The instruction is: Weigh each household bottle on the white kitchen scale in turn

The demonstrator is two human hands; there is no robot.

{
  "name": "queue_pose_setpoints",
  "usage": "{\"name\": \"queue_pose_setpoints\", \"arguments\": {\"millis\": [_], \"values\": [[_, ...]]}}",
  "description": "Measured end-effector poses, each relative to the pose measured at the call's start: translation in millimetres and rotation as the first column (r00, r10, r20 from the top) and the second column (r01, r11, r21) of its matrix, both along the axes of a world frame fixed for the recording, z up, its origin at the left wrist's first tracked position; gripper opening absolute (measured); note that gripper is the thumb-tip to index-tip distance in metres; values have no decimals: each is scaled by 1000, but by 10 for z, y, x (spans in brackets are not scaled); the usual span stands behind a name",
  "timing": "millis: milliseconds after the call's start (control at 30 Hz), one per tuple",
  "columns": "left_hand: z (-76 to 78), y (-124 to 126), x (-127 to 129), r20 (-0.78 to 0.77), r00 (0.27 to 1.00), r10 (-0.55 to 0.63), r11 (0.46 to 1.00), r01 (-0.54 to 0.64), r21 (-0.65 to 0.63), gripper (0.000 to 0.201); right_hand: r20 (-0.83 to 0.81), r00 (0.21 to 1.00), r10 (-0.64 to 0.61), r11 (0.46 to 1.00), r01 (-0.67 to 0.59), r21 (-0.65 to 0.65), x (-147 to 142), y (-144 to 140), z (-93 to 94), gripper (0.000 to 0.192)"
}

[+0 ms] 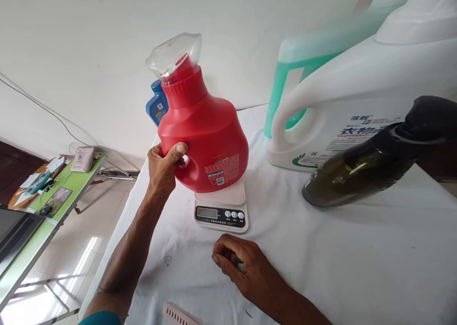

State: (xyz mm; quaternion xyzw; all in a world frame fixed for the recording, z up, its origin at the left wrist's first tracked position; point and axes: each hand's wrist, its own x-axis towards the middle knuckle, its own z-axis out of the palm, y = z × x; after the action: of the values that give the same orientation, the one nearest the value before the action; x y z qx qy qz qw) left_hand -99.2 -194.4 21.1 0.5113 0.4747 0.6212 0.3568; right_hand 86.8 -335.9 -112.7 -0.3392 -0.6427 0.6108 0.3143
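Note:
My left hand [166, 165] is wrapped round the handle of a red laundry detergent bottle [207, 130], with the thumb on top. The bottle leans slightly left and has a clear, crumpled-looking plastic cap [178, 54] over its red spout. Its base is over the pale platform of a small kitchen scale [221, 216]; I cannot tell whether it rests there. The scale's display shows no readable digits. Just in front of the scale, my right hand [246, 268] lies with curled fingers and thumb drawn in, and no object shows in it.
At the right stand a large white detergent jug [321, 120], a green jug [276, 92] and a dark pump bottle [357, 172]. A blue bottle [156, 103] is behind the red one. A pink slotted strip [178, 315] lies at the near edge. Left is a green table [82, 175].

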Motion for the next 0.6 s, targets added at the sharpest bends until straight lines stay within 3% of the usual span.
{"name": "queue_pose_setpoints", "arguments": {"millis": [267,600], "values": [[-57,-23,-8,15,1000,7,1000,-7,-14,73,12,1000,-8,1000,8,0,-7,1,13,23],[-196,-86,-124,-81,997,5,999,-2,37,61,34,999,-25,1000,24,11,-4,6,61,27]]}}
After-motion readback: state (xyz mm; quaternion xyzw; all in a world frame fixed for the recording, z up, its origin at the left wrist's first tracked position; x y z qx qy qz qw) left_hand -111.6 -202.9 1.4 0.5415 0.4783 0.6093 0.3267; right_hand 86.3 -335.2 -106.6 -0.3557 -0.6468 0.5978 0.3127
